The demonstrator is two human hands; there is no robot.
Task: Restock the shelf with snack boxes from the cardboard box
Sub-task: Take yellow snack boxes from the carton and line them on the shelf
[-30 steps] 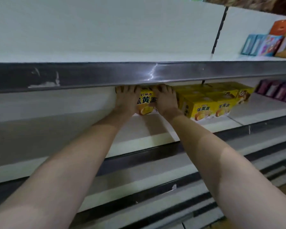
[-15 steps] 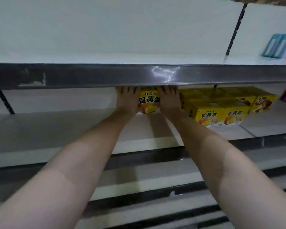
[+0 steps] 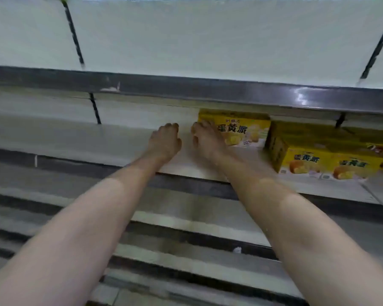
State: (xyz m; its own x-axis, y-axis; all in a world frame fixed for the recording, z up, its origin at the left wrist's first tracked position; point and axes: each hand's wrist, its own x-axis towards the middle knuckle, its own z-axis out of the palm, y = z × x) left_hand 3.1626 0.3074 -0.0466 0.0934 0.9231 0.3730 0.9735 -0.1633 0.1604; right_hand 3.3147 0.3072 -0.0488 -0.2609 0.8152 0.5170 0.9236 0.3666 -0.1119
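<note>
Now, by label:
Left hand (image 3: 165, 141): fingers loosely curled, holding nothing, left of box.
Right hand (image 3: 206, 140): fingers against box (image 3: 241, 129) front, grasp unclear.
Box: on shelf (image 3: 119, 140), upright.
Other boxes (image 3: 323, 157): right of box, count unclear.

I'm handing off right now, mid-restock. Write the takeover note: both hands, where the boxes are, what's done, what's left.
Left hand: empty, fingers loosely curled, over the white metal shelf, left of the box.
Right hand: on the left front edge of the yellow cardboard snack box; grip unclear through blur.
That box stands on the shelf, towards the back, beside a block of matching yellow boxes to its right.
Done: this box is placed.
Left: let go and fetch more; the supply carton is out of view.
</note>
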